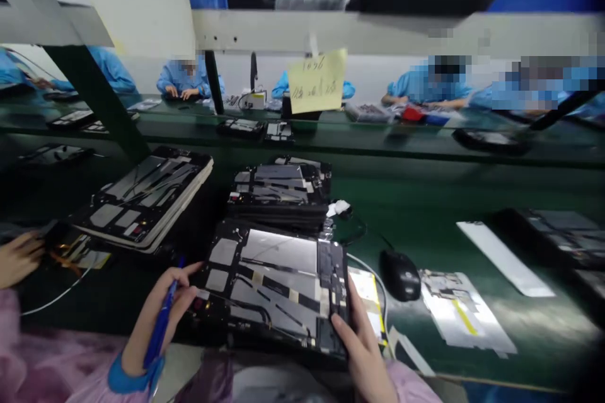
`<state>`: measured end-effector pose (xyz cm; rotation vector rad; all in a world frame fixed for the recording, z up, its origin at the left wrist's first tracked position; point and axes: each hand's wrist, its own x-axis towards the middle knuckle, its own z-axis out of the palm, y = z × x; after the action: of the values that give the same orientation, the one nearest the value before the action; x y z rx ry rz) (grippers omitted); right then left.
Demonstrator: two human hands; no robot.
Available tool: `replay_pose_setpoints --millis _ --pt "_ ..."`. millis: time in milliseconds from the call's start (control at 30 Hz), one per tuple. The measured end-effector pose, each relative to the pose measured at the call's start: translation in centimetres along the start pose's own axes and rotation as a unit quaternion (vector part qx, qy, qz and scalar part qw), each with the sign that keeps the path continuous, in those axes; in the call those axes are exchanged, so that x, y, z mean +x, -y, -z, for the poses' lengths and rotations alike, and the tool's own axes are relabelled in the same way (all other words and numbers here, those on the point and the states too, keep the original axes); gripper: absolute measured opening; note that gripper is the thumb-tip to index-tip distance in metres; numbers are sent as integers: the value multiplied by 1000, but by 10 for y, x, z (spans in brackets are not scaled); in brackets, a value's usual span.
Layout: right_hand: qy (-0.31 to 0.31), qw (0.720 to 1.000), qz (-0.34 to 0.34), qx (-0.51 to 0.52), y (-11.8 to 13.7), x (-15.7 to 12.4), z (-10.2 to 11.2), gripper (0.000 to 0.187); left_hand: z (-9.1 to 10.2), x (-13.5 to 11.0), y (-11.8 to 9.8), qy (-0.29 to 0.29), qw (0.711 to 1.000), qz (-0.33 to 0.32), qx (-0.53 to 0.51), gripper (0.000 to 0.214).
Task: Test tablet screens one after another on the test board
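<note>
An opened tablet (pixel 278 283), with its flat silver battery cells, black ribbon cables and circuit board showing, is tilted in front of me. My right hand (pixel 362 343) grips its right edge, thumb on top of the inner parts. At its left edge, my left hand (pixel 165 302) holds the near corner between thumb and fingers. A blue pen (pixel 163 324) is tucked in that same left hand, pointing down toward the wrist. Just behind the held tablet stands a stack of similar opened tablets (pixel 278 192).
Another tablet stack (pixel 151 195) leans at left, near a neighbour's hand (pixel 21 258). On the right lie a black mouse (pixel 400 274), a silver panel (pixel 466 312), a white strip (pixel 505 258) and more devices (pixel 558 233). A yellow note (pixel 317 82) hangs ahead; people in blue sit beyond.
</note>
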<state>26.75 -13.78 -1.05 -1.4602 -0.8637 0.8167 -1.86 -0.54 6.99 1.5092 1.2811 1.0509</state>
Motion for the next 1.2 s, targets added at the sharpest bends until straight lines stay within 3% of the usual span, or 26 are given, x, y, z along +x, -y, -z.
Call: replay_pose_setpoints --millis 100,200,267,400,533,767,933,1067,1200 --pt "25 997 4 -77 -26 -25 -4 62 9 -9 13 70 984 38 157 30" --pt "53 975 80 -199 -29 -17 -5 64 10 -10 23 169 942 66 284 27" --pt "54 947 126 -291 -22 -4 -8 60 8 -9 25 194 918 60 341 27" --pt "29 900 195 -389 -6 13 -25 61 0 -3 23 160 922 21 353 25" --pt "103 885 218 -398 -5 17 -46 69 -11 3 29 131 937 -8 323 23" --pt "108 909 199 -350 -11 19 -46 34 -22 14 36 36 970 8 242 24" --pt "139 922 247 -264 -4 20 -38 10 -25 22 16 84 975 16 206 22" --pt "238 897 334 -168 14 27 -18 27 -27 22 -4 80 974 -43 208 26" --pt "301 850 381 -206 42 34 5 48 -24 15 -26 27 959 -164 231 29"
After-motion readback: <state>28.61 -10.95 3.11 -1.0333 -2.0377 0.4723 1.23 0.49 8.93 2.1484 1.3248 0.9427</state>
